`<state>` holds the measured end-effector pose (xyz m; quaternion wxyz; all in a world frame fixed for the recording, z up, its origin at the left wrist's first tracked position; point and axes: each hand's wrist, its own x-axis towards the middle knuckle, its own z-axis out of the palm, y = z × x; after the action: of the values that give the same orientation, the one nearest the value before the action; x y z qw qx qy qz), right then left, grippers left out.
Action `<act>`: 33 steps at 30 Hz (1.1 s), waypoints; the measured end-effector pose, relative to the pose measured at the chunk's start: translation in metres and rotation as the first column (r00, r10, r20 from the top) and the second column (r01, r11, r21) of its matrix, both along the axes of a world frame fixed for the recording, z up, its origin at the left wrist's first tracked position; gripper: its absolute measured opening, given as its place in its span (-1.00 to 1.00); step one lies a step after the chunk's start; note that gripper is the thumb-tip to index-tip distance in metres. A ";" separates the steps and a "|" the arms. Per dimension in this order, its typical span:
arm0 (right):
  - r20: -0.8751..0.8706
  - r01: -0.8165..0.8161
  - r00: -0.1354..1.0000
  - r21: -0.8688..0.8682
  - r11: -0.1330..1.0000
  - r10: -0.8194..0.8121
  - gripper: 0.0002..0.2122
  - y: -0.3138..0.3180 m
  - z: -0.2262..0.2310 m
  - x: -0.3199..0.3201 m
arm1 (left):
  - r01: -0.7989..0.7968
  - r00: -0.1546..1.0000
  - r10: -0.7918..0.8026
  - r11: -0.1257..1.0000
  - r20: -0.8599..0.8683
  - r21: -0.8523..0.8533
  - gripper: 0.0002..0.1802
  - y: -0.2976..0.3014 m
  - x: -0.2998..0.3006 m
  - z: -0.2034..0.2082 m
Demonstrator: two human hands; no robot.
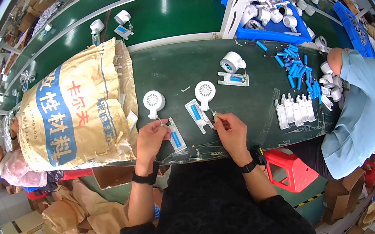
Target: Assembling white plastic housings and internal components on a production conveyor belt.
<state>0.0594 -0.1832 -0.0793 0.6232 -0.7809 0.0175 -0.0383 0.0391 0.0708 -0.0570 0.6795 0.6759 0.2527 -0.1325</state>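
White fan head (204, 92) lay grille up on the green bench (252, 103), ahead of you, neck pointing your way. Just below it, an open white casing (205, 127) sat at a slant, blue cell (195, 112) inside. Your right grip (231, 130) was pinched at the fingertips on a small part (215, 114), by the casing's right side. Your left grip (151, 138) had thumb and forefinger drawn together at a second casing (172, 125), also open; could not tell whether they grasped anything. Second fan head (154, 103) lay just above that hand.

Farther out: third fan unit (232, 62) up and to the right; row of white shells (295, 111) nearer the bench's right end, loose blue cells (295, 66) heaped above them. Large printed sack (86, 102) filled your left. Blue bin (271, 36) of fan heads stood beyond; co-worker in light blue (361, 103) sat at right.
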 end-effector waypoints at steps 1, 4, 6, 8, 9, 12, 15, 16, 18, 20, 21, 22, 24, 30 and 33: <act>-0.006 -0.008 1.000 -0.016 1.000 0.008 -0.90 0.000 0.001 0.000 | -0.002 1.000 0.002 1.000 0.001 -0.008 -0.68 0.000 0.000 0.000; -0.009 -0.021 1.000 -0.028 0.999 0.021 -0.89 -0.001 0.003 -0.001 | -0.001 1.000 0.001 1.000 -0.001 -0.011 -0.68 0.001 -0.001 -0.001; -0.005 -0.026 1.000 -0.025 0.999 0.026 -0.88 -0.002 0.001 -0.002 | -0.001 1.000 0.001 1.000 0.007 -0.026 -0.68 -0.001 -0.003 0.000; -0.025 -0.029 0.999 -0.060 0.998 0.028 -0.73 -0.002 -0.001 -0.003 | -0.002 1.000 0.003 0.999 0.015 -0.041 -0.68 -0.002 -0.004 0.002; -0.021 -0.029 0.999 -0.060 0.998 0.028 -0.73 -0.003 0.000 -0.004 | -0.021 1.000 0.021 0.999 -0.004 -0.045 -0.67 -0.004 -0.004 0.004; -0.027 -0.030 0.999 -0.076 0.997 0.028 -0.54 -0.003 0.005 -0.003 | -0.036 0.999 0.035 0.999 -0.021 -0.035 -0.68 -0.007 -0.002 0.008; -0.060 -0.055 0.997 -0.146 0.988 0.047 -0.39 0.001 0.012 0.010 | -0.038 0.999 0.038 0.999 -0.026 0.004 -0.72 -0.008 0.003 0.008; -0.140 -0.064 0.990 -0.240 0.969 0.030 -0.34 0.003 0.026 0.020 | -0.030 0.999 0.031 0.999 -0.030 0.019 -0.73 -0.010 0.011 0.005; -0.219 -0.094 0.976 -0.320 0.943 0.023 -0.28 0.018 0.035 0.043 | -0.040 0.999 0.040 0.998 -0.006 0.055 -0.72 -0.012 0.029 0.007; -0.172 -0.120 0.983 -0.353 0.928 0.061 -0.21 0.038 0.025 0.075 | -0.050 0.998 0.047 0.994 0.034 0.094 -0.71 -0.016 0.058 0.009; -0.048 -0.082 0.997 -0.391 0.917 0.068 -0.26 0.048 0.017 0.088 | -0.041 0.999 0.037 0.994 0.039 0.099 -0.71 -0.018 0.076 0.009; 0.037 -0.005 0.999 -0.429 0.903 0.024 -0.34 0.056 0.015 0.106 | -0.023 0.998 0.018 0.995 0.053 0.099 -0.70 -0.022 0.096 0.011; -0.033 -0.057 0.998 -0.399 0.915 0.048 -0.39 0.077 0.024 0.135 | -0.012 0.997 -0.001 0.986 0.078 0.164 -0.72 -0.012 0.133 0.003; -0.032 -0.035 0.999 -0.192 0.981 0.030 -0.46 0.137 0.022 0.241 | -0.118 0.985 0.102 0.987 0.143 0.111 -0.74 0.022 0.246 -0.021; -0.061 0.035 0.997 -0.144 0.989 -0.044 -0.49 0.159 0.017 0.293 | -0.144 0.980 0.110 0.966 0.166 0.213 -0.75 0.039 0.308 -0.023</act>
<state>0.3522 -0.0240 -0.0627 0.5639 -0.8239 0.0501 -0.0269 0.3466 0.1103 -0.0802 0.6236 0.7387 0.2560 -0.0070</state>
